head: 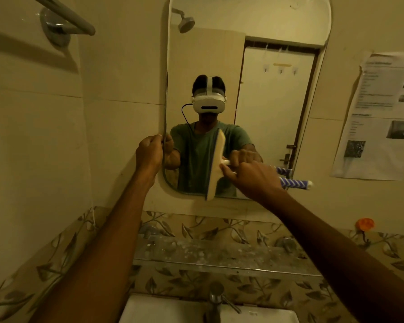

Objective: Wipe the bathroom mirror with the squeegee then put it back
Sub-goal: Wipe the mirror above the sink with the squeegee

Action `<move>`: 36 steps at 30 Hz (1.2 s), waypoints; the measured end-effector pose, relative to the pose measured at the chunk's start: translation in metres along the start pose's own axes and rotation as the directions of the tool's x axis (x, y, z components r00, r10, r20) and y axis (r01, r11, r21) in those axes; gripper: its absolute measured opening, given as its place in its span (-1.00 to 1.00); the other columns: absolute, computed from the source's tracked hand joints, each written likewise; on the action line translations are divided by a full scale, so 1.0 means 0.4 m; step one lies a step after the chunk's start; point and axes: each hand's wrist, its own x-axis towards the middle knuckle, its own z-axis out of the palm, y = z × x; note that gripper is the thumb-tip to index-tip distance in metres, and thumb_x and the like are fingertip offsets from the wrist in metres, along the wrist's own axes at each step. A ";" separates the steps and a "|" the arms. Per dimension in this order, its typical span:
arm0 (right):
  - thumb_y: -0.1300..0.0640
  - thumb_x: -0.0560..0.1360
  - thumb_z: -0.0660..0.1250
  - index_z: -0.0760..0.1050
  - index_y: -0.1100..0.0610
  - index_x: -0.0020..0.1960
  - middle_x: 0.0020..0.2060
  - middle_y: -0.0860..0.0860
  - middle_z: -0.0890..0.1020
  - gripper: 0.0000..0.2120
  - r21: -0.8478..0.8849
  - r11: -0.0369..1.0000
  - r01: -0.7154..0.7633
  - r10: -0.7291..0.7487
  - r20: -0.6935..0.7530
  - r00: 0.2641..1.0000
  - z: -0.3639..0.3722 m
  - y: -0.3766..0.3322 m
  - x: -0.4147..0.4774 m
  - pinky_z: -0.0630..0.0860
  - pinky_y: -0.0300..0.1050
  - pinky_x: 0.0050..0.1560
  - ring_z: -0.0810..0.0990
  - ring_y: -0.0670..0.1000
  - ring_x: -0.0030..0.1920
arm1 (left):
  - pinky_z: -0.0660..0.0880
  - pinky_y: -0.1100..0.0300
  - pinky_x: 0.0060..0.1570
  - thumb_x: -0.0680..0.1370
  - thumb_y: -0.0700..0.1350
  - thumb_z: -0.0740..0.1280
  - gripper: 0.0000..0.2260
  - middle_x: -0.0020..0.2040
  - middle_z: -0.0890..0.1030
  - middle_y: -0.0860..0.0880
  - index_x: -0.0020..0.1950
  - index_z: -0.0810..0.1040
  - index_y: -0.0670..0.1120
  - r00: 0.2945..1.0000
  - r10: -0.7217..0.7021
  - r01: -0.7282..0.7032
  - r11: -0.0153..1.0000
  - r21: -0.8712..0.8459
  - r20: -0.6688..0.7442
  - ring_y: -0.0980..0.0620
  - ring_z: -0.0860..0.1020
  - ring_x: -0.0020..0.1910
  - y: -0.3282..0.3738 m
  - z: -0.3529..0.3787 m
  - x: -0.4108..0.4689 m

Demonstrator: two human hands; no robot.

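Note:
The arched mirror (266,85) hangs on the wall straight ahead. My left hand (149,152) grips its left edge near the bottom. My right hand (254,177) holds the squeegee (216,166) by its handle. The white blade stands nearly upright against the lower middle of the glass, its lower tip reaching the mirror's bottom edge. The handle's blue and white striped end (294,183) sticks out to the right past my hand. The glass reflects a person in a green shirt with a white headset.
A glass shelf (196,255) runs under the mirror above a white sink (163,311) with a metal tap (216,301). A towel rail (63,17) is at upper left. Printed paper (380,117) is taped to the right wall, with an orange hook (364,224) below it.

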 end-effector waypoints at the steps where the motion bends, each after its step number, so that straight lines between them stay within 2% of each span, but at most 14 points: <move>1: -0.39 0.52 -0.16 0.33 0.00 0.16 0.12 0.08 0.46 -0.44 -0.002 1.000 -0.022 0.022 -0.011 1.000 0.000 0.038 -0.016 0.41 -0.10 -0.29 0.50 0.08 0.01 | 0.55 -0.06 0.09 0.61 -0.03 0.16 -0.76 -0.02 0.62 -0.11 -0.01 0.59 -0.08 1.000 -0.002 0.002 1.000 0.001 -0.004 -0.12 0.58 0.04 0.000 0.001 -0.001; 3: -0.37 0.55 -0.10 0.37 0.01 0.07 -0.06 0.02 0.43 -0.49 -0.073 0.996 -0.048 0.042 -0.075 0.996 -0.006 0.093 -0.046 0.25 -0.22 -0.44 0.41 -0.08 -0.28 | 0.57 -0.08 0.11 0.62 -0.02 0.15 -0.75 0.01 0.63 -0.12 0.02 0.60 -0.07 1.000 0.000 0.000 1.000 -0.003 -0.007 -0.11 0.59 0.05 0.000 0.003 -0.005; 5: -0.38 0.54 -0.13 0.37 0.03 -0.14 -0.30 -0.09 0.37 -0.46 -0.103 0.994 -0.049 0.040 -0.087 0.995 -0.014 0.126 -0.069 0.15 -0.28 -0.52 0.26 -0.18 -0.47 | 0.56 -0.07 0.09 0.62 -0.01 0.15 -0.76 -0.01 0.63 -0.11 -0.06 0.59 -0.01 1.000 0.006 -0.006 1.000 -0.005 0.001 -0.10 0.59 0.04 0.000 -0.002 -0.008; 8: -0.43 0.47 -0.23 0.31 0.02 -0.41 -0.54 -0.10 0.38 -0.35 -0.101 0.991 -0.091 0.085 -0.055 0.995 -0.019 0.165 -0.095 0.17 -0.28 -0.53 0.35 -0.13 -0.57 | 0.56 -0.11 0.08 0.63 -0.01 0.15 -0.73 0.01 0.65 -0.19 -0.03 0.61 -0.08 0.999 0.012 -0.012 1.000 0.003 0.047 -0.13 0.60 0.01 0.005 -0.017 -0.003; 12: -0.42 0.46 -0.21 0.39 0.04 -0.47 -0.59 -0.07 0.41 -0.30 -0.118 0.982 -0.148 0.143 -0.050 0.988 -0.030 0.177 -0.111 0.16 -0.27 -0.53 0.38 -0.09 -0.58 | 0.60 -0.03 0.02 0.65 0.01 0.16 -0.71 0.05 0.66 -0.20 0.07 0.60 -0.12 0.987 -0.001 0.002 1.000 0.000 0.160 -0.13 0.62 0.00 0.015 -0.049 0.011; 16: -0.39 0.50 -0.22 0.40 0.01 -0.43 -0.52 -0.07 0.42 -0.32 -0.065 0.994 -0.085 0.078 -0.102 0.992 -0.060 0.090 -0.078 0.22 -0.27 -0.52 0.40 -0.11 -0.54 | 0.55 -0.04 0.11 0.65 0.02 0.15 -0.66 0.05 0.67 -0.20 0.13 0.61 -0.16 0.975 0.068 -0.063 0.997 -0.034 0.212 -0.17 0.63 0.07 0.063 -0.057 0.028; 17: -0.38 0.51 -0.23 0.46 0.00 -0.34 -0.44 -0.07 0.47 -0.33 -0.047 0.998 -0.045 0.039 -0.107 0.994 -0.066 0.045 -0.052 0.29 -0.25 -0.49 0.44 -0.11 -0.46 | 0.56 -0.04 0.10 0.64 0.03 0.15 -0.67 0.02 0.67 -0.20 0.10 0.61 -0.16 0.977 0.089 -0.085 0.996 -0.033 0.192 -0.18 0.63 0.06 0.083 -0.051 0.034; 19: -0.37 0.52 -0.25 0.52 0.02 0.00 -0.10 0.04 0.57 -0.31 -0.073 0.996 0.042 -0.051 -0.122 0.991 -0.069 -0.055 0.022 0.49 -0.15 -0.30 0.56 -0.02 -0.15 | 0.57 -0.08 0.08 0.63 0.06 0.17 -0.66 -0.03 0.68 -0.18 0.02 0.62 -0.14 0.984 0.112 -0.111 0.994 -0.009 0.142 -0.19 0.63 0.02 0.112 -0.036 0.041; 20: -0.38 0.52 -0.24 0.50 0.06 0.11 0.05 0.09 0.56 -0.29 -0.092 0.994 0.064 -0.075 -0.125 0.989 -0.069 -0.102 0.063 0.52 -0.10 -0.19 0.56 0.05 -0.02 | 0.58 -0.10 0.08 0.63 0.07 0.16 -0.65 -0.04 0.67 -0.18 0.01 0.62 -0.15 0.986 0.109 -0.109 0.994 -0.009 0.124 -0.19 0.63 0.01 0.116 -0.030 0.043; 21: -0.38 0.53 -0.22 0.49 0.09 0.13 0.10 0.12 0.56 -0.28 -0.104 0.992 0.077 -0.090 -0.123 0.988 -0.071 -0.146 0.104 0.52 -0.07 -0.14 0.56 0.09 0.03 | 0.58 -0.10 0.09 0.64 0.08 0.14 -0.63 -0.06 0.67 -0.17 0.00 0.62 -0.15 0.989 0.101 -0.099 0.995 -0.019 0.113 -0.18 0.63 -0.01 0.116 -0.027 0.044; 25: -0.40 0.53 -0.13 0.57 0.14 -0.08 -0.08 0.12 0.59 -0.28 -0.135 0.986 0.098 -0.115 -0.123 0.986 -0.081 -0.228 0.200 0.48 0.05 -0.03 0.55 0.10 -0.07 | 0.59 -0.05 0.04 0.66 0.11 0.05 -0.60 -0.16 0.65 -0.05 -0.12 0.59 -0.02 0.992 0.059 -0.055 0.998 -0.040 0.107 -0.06 0.63 -0.11 0.111 -0.019 0.040; 28: -0.43 0.50 -0.14 0.51 0.10 -0.16 -0.19 0.05 0.57 -0.30 -0.105 0.992 0.071 -0.085 -0.133 0.988 -0.078 -0.172 0.191 0.40 -0.07 -0.19 0.49 0.00 -0.22 | 0.58 -0.05 0.00 0.65 0.12 0.04 -0.60 -0.18 0.65 -0.06 -0.15 0.58 -0.01 0.995 0.059 -0.060 0.998 -0.001 0.083 -0.08 0.62 -0.13 0.115 -0.012 0.042; 33: -0.46 0.45 -0.20 0.39 -0.01 0.06 0.03 0.02 0.52 -0.36 -0.004 1.000 0.030 -0.030 -0.082 0.996 -0.084 -0.011 0.118 0.50 -0.07 -0.22 0.49 -0.01 -0.09 | 0.58 -0.04 -0.03 0.64 0.05 0.07 -0.64 -0.15 0.66 -0.07 -0.12 0.60 -0.03 0.994 0.086 -0.085 0.996 -0.011 0.065 -0.09 0.63 -0.09 0.095 -0.010 0.053; 36: -0.44 0.48 -0.19 0.35 -0.07 0.11 0.09 -0.01 0.51 -0.43 -0.018 0.999 0.045 -0.046 -0.047 0.998 -0.087 0.067 0.078 0.34 -0.19 -0.36 0.45 -0.06 -0.11 | 0.56 0.07 -0.16 0.64 0.03 0.08 -0.65 -0.21 0.66 -0.04 -0.11 0.62 -0.04 0.991 0.121 -0.120 0.992 -0.026 0.058 -0.02 0.61 -0.18 0.079 -0.011 0.066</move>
